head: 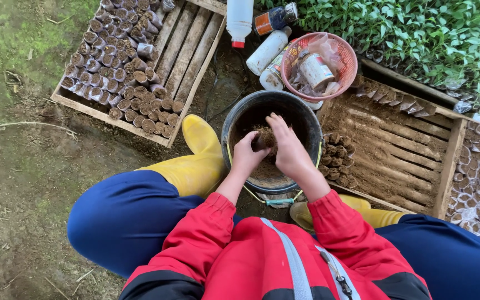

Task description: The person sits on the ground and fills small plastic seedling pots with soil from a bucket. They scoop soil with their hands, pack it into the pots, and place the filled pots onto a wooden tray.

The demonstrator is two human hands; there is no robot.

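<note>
Your red sleeves [284,250] frame both hands over the bucket [240,119] between your boots [198,161]. Left hand [246,155] curls around a small soil bag [263,139], steadying it; right hand [289,147] pinches soil in. Filled bags [337,158] wait in the near crate [451,161].

An outdoor plant nursery, seen from where I squat on bare, mossy ground [23,166]. Wooden crates [190,50] hold rows of small soil-filled seedling bags [123,72]; a dense bed of green seedlings [418,33] fills the upper right. A black bucket of soil [301,119] stands between my yellow rubber boots [198,161], with plastic bottles [268,50] and a pink basket [348,61] beside it.
</note>
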